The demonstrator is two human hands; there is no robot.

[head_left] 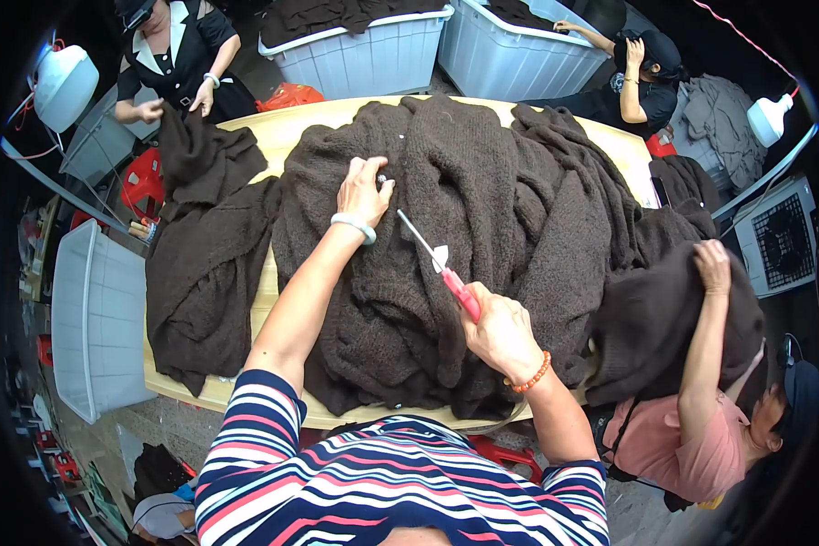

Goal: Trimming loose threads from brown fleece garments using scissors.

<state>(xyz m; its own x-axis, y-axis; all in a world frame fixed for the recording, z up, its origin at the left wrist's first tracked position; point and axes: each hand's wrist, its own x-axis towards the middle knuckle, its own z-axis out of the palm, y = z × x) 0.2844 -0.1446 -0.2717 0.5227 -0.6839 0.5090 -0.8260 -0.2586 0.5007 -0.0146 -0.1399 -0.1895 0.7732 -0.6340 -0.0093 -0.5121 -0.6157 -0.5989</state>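
Note:
A heap of dark brown knitted garments (446,155) lies on the table in front of me. My left hand (364,193), with a pale bangle at the wrist, rests on the heap with its fingers curled inward. Something small and greyish shows between thumb and fingers, too small to name. My right hand (502,335), wearing an orange beaded bracelet, is closed around the pink-red handle of a tool with a thin metal shaft (416,235). Its tip points up and left, toward my left hand. A small white piece (440,257) sits where shaft and handle meet.
The pale wooden table (262,300) shows around the garments. Grey plastic bins (359,65) stand beyond it, another bin (100,318) at left. A person at far left holds a dark garment (200,150); one at right handles brown knitwear (664,309). Another person sits at far right.

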